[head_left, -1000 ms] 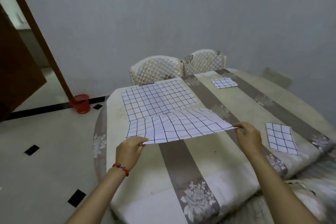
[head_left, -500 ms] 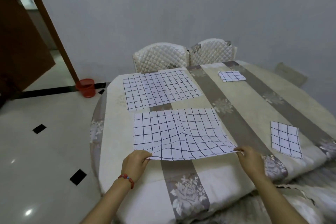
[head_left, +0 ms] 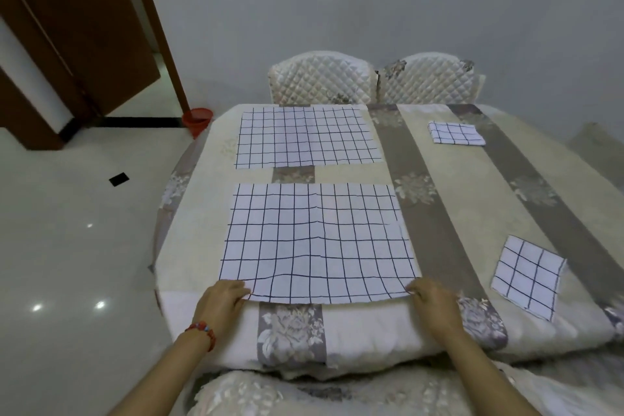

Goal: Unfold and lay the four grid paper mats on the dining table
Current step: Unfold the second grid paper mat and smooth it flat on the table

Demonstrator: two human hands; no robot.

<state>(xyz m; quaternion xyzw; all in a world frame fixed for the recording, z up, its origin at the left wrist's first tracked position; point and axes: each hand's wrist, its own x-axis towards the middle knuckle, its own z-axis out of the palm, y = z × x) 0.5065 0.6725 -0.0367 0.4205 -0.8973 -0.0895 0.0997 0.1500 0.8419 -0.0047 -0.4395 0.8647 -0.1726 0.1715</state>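
Two unfolded grid paper mats lie on the dining table: the far mat flat at the back left, the near mat in front of it, still creased. My left hand pinches the near mat's front left corner. My right hand pinches its front right corner. Both corners sit at the table's near edge. A folded grid mat rests at the back right. Another folded grid mat lies at the right, near the front edge.
Two quilted chairs stand side by side behind the table. A chair back is directly below my arms. A red bucket sits on the tiled floor left of the table, by a brown door.
The near mat has come down from the air onto the table and been drawn toward the near edge. Both hands keep their hold on its front corners.
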